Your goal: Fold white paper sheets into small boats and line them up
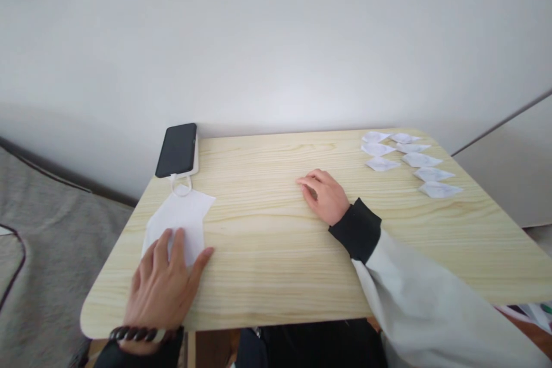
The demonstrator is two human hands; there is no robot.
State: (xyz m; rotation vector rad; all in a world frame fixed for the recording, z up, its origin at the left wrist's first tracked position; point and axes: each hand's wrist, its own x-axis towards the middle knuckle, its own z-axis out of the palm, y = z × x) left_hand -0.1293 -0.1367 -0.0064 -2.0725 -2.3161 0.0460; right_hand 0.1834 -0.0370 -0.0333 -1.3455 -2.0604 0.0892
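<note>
My left hand (164, 282) lies spread over some white paper (185, 215) at the left of the table, fingertips touching it. The paper has an uneven, angular outline, and my palm hides its near part. Around the middle of the table is my right hand (325, 195), its fingers curled and the thumb and index tips close together. Nothing shows between them. Small folded paper pieces (421, 160), several in number, pointed at both ends, sit in two rows at the far right.
At the back left corner, a black-screened phone (176, 149) lies on a white block, with a white cable loop (181, 187) reaching onto the paper. Behind the wooden table (259, 276) rises a pale wall (276, 40). Grey fabric (52, 253) covers the area to the left.
</note>
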